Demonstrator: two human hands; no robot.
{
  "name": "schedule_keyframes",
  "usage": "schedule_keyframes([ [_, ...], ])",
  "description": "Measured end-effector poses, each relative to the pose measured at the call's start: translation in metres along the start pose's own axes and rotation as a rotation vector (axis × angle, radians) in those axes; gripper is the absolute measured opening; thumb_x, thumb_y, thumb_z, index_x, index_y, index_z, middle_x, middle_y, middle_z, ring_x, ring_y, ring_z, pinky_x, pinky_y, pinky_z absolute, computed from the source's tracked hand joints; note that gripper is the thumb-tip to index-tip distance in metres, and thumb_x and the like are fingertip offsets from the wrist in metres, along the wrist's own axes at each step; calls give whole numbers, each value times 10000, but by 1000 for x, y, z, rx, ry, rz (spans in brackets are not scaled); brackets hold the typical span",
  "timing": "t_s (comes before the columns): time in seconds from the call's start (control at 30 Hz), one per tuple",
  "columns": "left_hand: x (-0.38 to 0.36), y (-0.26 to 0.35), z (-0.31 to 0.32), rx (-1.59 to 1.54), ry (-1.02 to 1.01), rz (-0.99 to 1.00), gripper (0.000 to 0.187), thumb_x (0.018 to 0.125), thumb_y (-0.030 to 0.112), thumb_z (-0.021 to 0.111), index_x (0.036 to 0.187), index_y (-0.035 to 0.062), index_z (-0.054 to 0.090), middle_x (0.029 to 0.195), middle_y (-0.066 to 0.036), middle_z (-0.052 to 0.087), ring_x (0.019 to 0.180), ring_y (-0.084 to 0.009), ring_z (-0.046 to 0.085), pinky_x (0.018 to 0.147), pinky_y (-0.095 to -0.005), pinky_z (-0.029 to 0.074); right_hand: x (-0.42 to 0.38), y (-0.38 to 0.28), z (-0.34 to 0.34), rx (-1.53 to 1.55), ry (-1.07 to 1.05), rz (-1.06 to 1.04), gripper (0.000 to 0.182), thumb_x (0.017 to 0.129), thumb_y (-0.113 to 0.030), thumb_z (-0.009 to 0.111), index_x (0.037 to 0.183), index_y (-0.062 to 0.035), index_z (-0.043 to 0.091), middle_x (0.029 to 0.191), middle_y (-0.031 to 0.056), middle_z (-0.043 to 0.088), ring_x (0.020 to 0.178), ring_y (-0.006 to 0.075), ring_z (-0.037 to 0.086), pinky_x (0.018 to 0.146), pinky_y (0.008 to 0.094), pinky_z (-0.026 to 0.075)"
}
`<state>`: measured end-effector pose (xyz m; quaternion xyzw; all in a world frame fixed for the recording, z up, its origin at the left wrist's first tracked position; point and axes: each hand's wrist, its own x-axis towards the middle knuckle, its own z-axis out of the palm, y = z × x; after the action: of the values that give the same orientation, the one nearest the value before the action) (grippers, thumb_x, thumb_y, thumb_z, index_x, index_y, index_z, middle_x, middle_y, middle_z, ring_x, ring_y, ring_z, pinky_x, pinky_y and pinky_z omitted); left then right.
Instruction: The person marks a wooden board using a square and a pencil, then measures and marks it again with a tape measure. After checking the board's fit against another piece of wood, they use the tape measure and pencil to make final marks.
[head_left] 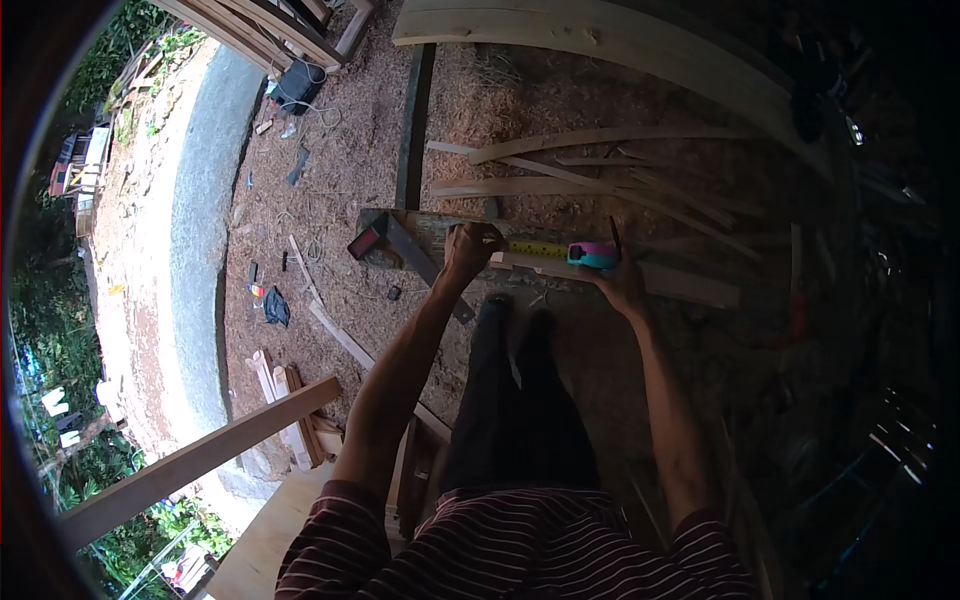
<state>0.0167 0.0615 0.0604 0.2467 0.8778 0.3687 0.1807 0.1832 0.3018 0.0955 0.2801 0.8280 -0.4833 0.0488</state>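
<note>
A pink and teal tape measure (pixel 592 254) is in my right hand (pixel 625 283), its fingers closed round the case. A thin dark stick (pixel 615 236), perhaps a pencil, juts up by the same hand. The yellow blade (pixel 538 248) runs left from the case to my left hand (pixel 470 250), whose fingers are pinched at its end. Just below the blade, a pale wooden piece (pixel 545 265) lies along the worn plank (pixel 425 224). A metal square with a reddish handle (pixel 365 241) rests left of my left hand, its dark blade (pixel 415 256) slanting down toward my feet.
Long thin wood strips (pixel 570 185) lie across the shavings beyond the plank. A wide board (pixel 590 30) spans the far side. Stacked timber (pixel 290 410) and a long beam (pixel 200 455) are at lower left. A black case (pixel 298 88) sits on the ground at upper left.
</note>
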Motion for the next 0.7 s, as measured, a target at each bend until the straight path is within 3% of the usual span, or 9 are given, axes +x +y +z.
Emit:
schedule_keyframes([
  [0.13,1,1,-5,0,-31,20,99,706,187,727,745,96,722,783,-101,688,721,-284,659,696,-372,499,5,13,6,83,-4,-83,808,661,-544,779,1167,13,481,1085,184,577,1028,295,575,865,385,454],
  [0.3,3,-5,-3,-65,-49,24,84,711,170,715,733,89,711,779,-103,685,724,-300,656,717,-384,494,3,10,11,161,49,26,792,685,-559,747,1164,15,489,1078,177,578,1014,283,577,852,368,454],
  [0.4,3,-8,-2,-64,-59,91,94,723,158,710,768,84,675,805,-91,680,789,-300,644,759,-400,474,5,12,15,201,65,42,801,688,-554,743,1178,26,490,1077,171,578,1012,271,578,847,358,456],
  [0.57,-5,10,-11,204,96,347,141,771,152,685,850,76,596,895,-82,648,893,-295,595,819,-430,415,0,4,13,221,76,61,798,693,-531,746,1199,31,492,1088,168,579,1018,261,577,847,355,459],
  [0.7,-4,-4,1,-7,61,289,135,781,138,677,864,59,605,915,-88,650,876,-301,608,814,-419,420,-4,-8,9,249,55,75,794,697,-505,744,1218,34,482,1115,175,569,1024,260,574,852,352,461],
])
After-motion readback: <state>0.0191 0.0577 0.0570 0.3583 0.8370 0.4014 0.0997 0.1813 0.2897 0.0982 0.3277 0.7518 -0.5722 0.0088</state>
